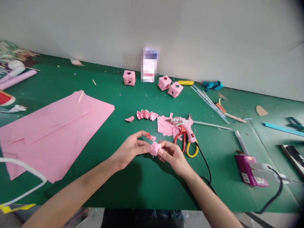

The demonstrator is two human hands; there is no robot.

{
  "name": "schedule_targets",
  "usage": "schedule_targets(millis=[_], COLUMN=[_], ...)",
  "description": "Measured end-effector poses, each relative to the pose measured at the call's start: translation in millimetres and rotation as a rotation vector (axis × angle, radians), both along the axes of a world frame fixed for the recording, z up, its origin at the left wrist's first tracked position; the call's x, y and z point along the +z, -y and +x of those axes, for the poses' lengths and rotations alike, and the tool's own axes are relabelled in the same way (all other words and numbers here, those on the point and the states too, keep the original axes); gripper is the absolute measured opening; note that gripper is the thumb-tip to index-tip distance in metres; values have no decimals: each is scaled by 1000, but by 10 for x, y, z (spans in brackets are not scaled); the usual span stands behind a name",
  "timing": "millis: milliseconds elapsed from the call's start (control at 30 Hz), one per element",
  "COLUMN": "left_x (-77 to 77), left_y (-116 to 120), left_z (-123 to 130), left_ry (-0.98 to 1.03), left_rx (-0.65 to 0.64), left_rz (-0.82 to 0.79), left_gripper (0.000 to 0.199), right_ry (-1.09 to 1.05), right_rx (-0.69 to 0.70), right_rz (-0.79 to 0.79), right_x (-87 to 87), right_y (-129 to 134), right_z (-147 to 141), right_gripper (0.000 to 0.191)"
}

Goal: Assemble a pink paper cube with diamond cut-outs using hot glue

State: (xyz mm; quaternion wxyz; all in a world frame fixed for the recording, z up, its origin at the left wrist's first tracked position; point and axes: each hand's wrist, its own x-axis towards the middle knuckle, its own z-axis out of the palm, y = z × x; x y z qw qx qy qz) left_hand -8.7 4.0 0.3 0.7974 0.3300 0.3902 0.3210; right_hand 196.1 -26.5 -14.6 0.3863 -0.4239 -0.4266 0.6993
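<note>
Between my two hands, above the green table, is a small folded pink paper piece [155, 148]. My left hand [133, 147] pinches its left side with thumb and finger; something red is wrapped round a raised fingertip. On the other side, my right hand [174, 155] grips the right edge of the same piece. Just beyond lies a row of folded pink paper pieces [146, 114], with a single one [129, 119] apart to the left. A pink glue gun [188, 129] rests over scissors [183, 142] and cut pink paper strips [163, 126].
Large pink paper sheets [71, 136] cover the left. At the back stand pink paper cubes with cut-outs [129, 78] and a blurred upright card [149, 65]. A purple power box [251, 171] with cables sits at right. Clear sticks [210, 103] lie back right.
</note>
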Motion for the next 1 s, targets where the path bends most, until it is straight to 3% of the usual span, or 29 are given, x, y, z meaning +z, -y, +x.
schedule_targets(millis=[233, 400, 733, 1000], left_x=[-9, -53, -58, -90], left_y=[-9, -39, -26, -20], left_z=[5, -22, 15, 36], left_ry=[53, 138, 79, 94], left_rx=[24, 56, 14, 30], left_rz=[-51, -110, -115, -177], left_gripper=[48, 46, 48, 53], right_ry=[-65, -167, -2, -88], right_rx=[-25, -17, -85, -117], right_rz=[17, -9, 62, -25], right_x=[8, 22, 22, -34], right_y=[10, 4, -5, 1], right_z=[-11, -23, -41, -72], right_gripper=[39, 45, 42, 38])
